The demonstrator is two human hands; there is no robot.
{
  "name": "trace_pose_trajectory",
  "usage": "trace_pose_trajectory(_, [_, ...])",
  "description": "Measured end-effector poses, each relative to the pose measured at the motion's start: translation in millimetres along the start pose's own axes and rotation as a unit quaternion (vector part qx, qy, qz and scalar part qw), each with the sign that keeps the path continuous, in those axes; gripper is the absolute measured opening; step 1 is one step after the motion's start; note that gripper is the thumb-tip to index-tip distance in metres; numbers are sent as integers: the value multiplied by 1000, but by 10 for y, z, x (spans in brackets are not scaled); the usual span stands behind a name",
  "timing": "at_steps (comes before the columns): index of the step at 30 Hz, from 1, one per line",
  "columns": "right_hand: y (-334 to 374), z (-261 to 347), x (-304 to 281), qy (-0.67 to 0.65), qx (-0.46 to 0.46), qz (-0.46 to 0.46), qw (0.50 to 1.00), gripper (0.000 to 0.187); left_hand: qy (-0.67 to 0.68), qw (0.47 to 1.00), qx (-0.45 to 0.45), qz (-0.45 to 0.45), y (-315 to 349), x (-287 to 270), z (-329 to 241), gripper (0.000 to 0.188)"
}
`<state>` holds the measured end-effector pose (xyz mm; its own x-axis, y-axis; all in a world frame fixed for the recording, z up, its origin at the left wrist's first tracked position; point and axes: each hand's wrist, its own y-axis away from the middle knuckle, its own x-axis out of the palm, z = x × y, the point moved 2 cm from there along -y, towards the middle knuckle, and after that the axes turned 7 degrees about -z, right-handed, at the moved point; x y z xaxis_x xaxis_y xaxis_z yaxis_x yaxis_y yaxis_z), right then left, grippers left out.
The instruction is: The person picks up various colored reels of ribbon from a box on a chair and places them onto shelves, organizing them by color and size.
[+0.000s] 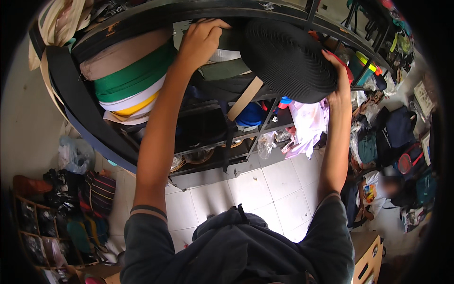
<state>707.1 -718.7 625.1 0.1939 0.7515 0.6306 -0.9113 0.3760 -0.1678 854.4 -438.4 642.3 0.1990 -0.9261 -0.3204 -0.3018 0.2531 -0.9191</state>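
A large coiled roll of black webbing (291, 61) lies tilted at the front of a dark metal shelf. My right hand (339, 78) grips its right edge, fingers behind the rim and palm against the side. Left of the roll, my left hand (202, 41) is raised with its fingers curled at the top of dark olive rolled webbing (231, 40); what the fingertips hold is hidden. Below it lies a grey-green strap (224, 70), and a tan strap end (245, 99) hangs down. Stacked rolls of webbing, including a green one (135, 75), stand left of my left forearm.
The metal shelf (208, 10) runs across the top, with a pale pink cloth (308, 125) hanging lower right. Bags and a cubby rack (35, 222) stand at lower left. A person (378, 189) is among bags at right. Tiled floor (250, 187) lies below.
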Motion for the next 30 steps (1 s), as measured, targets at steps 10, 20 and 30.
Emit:
trace_pose_trajectory(10, [-6, 13, -26, -4, -22, 2, 1000, 20, 51, 996, -67, 42, -1, 4, 65, 28])
trace_pose_trajectory(20, [213, -249, 282, -29, -24, -12, 999, 24, 80, 996, -35, 0, 20, -36, 59, 24])
trace_pose_trajectory(30, [-61, -128, 60, -13, -6, -12, 1000, 23, 81, 997, 0, 0, -23, 48, 118, 21])
